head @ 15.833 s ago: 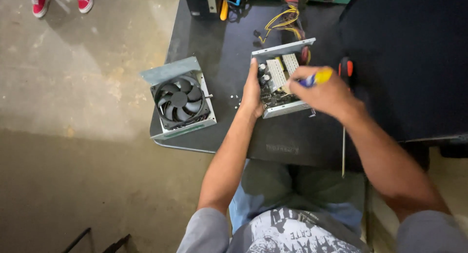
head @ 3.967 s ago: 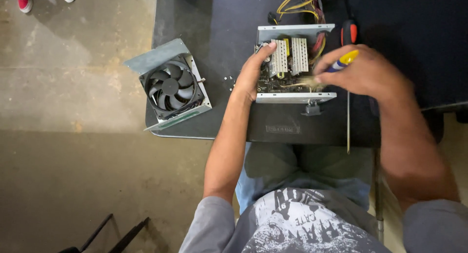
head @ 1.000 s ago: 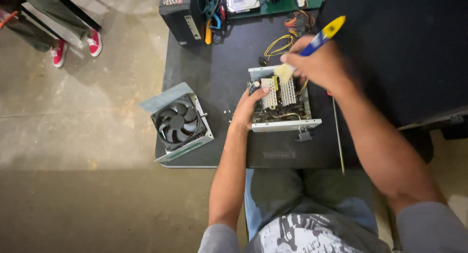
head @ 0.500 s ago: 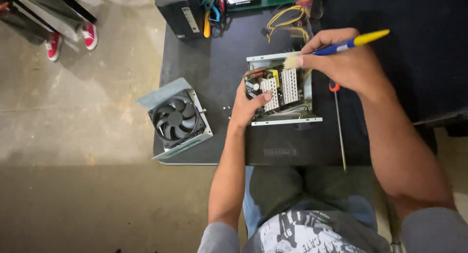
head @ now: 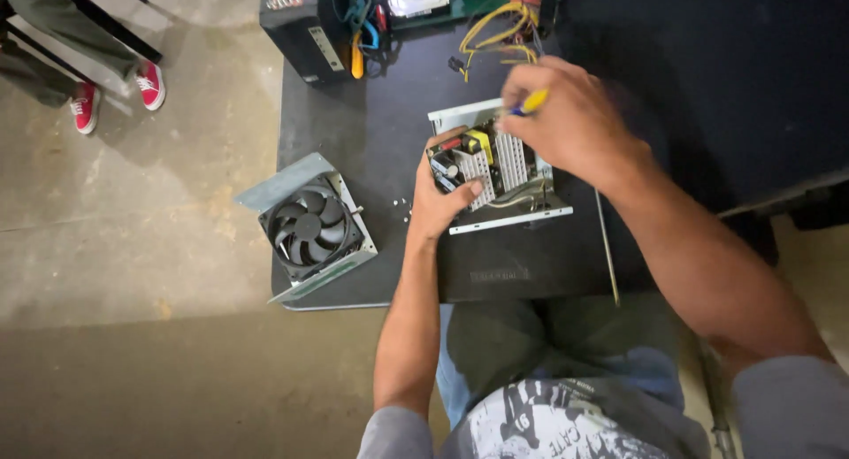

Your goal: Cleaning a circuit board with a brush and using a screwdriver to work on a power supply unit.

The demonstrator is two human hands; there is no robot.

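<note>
Landmark: opened power supply unit [head: 500,172], mid-table on the black table [head: 354,141].

Far left of it, someone's red shoes [head: 115,92] on the floor. Left of it, fan cover [head: 309,229] lies detached at the table edge; loose screws [head: 402,210] sit between.

Left hand [head: 442,202] grips the unit's left wall, thumb inside. Right hand [head: 570,123] above its top-right corner, closed round a yellow-handled screwdriver [head: 531,101]; tip hidden.

Reads as mid-teardown of the board. A second screwdriver [head: 606,247] lies right of it.
</note>
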